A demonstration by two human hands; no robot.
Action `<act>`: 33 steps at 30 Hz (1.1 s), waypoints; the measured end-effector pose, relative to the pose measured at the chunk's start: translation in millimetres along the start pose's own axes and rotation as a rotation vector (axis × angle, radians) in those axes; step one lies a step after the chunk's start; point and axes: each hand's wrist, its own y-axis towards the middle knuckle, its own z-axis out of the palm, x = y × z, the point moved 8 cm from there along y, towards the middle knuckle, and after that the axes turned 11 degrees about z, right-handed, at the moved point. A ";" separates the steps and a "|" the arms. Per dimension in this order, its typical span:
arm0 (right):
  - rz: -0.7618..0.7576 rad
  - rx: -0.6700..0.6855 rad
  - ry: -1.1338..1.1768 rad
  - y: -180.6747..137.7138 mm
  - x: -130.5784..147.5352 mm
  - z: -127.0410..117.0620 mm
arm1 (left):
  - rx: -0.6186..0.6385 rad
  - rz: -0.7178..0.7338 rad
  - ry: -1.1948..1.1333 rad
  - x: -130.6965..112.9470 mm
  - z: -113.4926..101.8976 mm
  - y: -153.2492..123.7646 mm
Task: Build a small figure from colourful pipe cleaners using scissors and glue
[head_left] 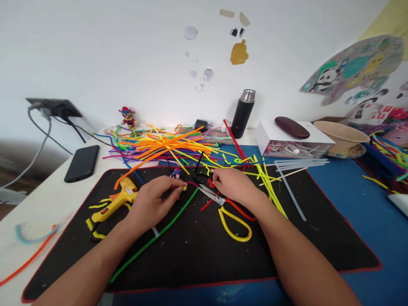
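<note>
My left hand (156, 199) is closed in a pinch, with a small yellow piece of pipe cleaner (185, 187) at the fingertips. Just behind it is a small pink and dark figure (176, 173), partly hidden by the fingers. Over the small red pieces (211, 183) at the middle of the mat, my right hand (231, 182) has its fingers curled together; what they hold is hidden. Scissors (236, 225) with one yellow and one red handle lie under my right wrist, blades slightly apart. A long green pipe cleaner (153, 240) runs diagonally below my left hand.
Left of my left hand lies a yellow glue gun (116, 204) on the black mat (197, 259). Behind are heaped coloured pipe cleaners (165, 144), a black thermos (242, 114) and a white box (293, 146). Clear glue sticks (291, 193) lie right; a phone (82, 163) left.
</note>
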 end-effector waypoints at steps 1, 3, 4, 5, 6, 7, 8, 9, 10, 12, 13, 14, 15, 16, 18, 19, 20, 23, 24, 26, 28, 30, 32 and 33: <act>0.001 -0.002 0.003 -0.1 0.5 -0.5 | -0.001 0.004 0.003 -0.1 0.1 -0.1; 0.002 -0.017 0.011 -0.1 1.2 -2.4 | -0.003 0.013 0.013 -0.3 0.1 -0.4; 0.005 -0.029 0.016 0.2 1.1 -3.4 | -0.002 0.018 0.018 -0.5 0.2 -0.5; 0.010 -0.043 0.022 0.5 0.7 -4.4 | -0.001 0.023 0.024 -0.8 0.2 -0.5; 0.014 -0.057 0.027 0.8 0.3 -5.1 | -0.001 0.028 0.029 -1.2 0.2 -0.5; 0.016 -0.065 0.029 1.1 0.1 -5.0 | 0.001 0.034 0.034 -1.7 0.2 -0.4; 0.016 -0.067 0.026 1.4 0.1 -4.1 | 0.003 0.040 0.040 -2.3 0.3 -0.2; 0.013 -0.061 0.021 1.6 0.5 -2.5 | 0.005 0.046 0.047 -3.0 0.3 0.0; 0.010 -0.052 0.014 1.7 1.2 -0.6 | 0.006 0.051 0.053 -3.7 0.3 0.3; 0.012 -0.030 -0.002 1.8 2.4 3.0 | 0.007 0.059 0.061 -4.8 0.3 0.9; 0.018 -0.023 -0.007 1.7 2.8 4.1 | 0.006 0.062 0.063 -5.2 0.2 1.1; 0.021 -0.017 -0.011 1.6 3.5 4.8 | 0.005 0.064 0.065 -5.6 0.1 1.3; 0.024 -0.013 -0.016 1.5 4.2 5.1 | 0.003 0.066 0.065 -5.9 -0.1 1.4; 0.024 -0.010 -0.021 1.3 5.1 5.2 | 0.003 0.067 0.065 -6.0 -0.2 1.4; 0.021 -0.005 -0.030 1.0 6.8 5.2 | 0.002 0.068 0.062 -6.1 -0.5 1.3; 0.022 -0.003 -0.034 1.0 7.2 5.3 | 0.003 0.068 0.058 -6.2 -0.7 1.3; 0.024 -0.002 -0.038 1.1 7.3 5.5 | 0.004 0.067 0.056 -6.2 -0.9 1.4; 0.026 -0.002 -0.041 1.7 6.9 6.4 | 0.008 0.065 0.051 -6.1 -1.4 1.7; 0.025 -0.004 -0.040 1.9 6.6 6.8 | 0.007 0.064 0.050 -5.9 -1.5 1.7; 0.022 -0.006 -0.037 2.3 6.4 7.2 | 0.003 0.059 0.047 -5.1 -1.7 1.5; 0.022 -0.008 -0.031 2.4 6.5 7.0 | 0.002 0.053 0.043 -3.9 -1.5 0.7; 0.019 -0.009 -0.027 2.1 7.4 6.2 | 0.003 0.045 0.038 -2.9 -1.0 0.0; 0.012 -0.016 -0.016 1.2 9.6 4.2 | 0.004 0.035 0.031 -2.4 -1.0 -0.2; 0.003 -0.026 -0.001 0.3 11.4 2.5 | 0.003 0.028 0.027 -2.3 -1.2 -0.2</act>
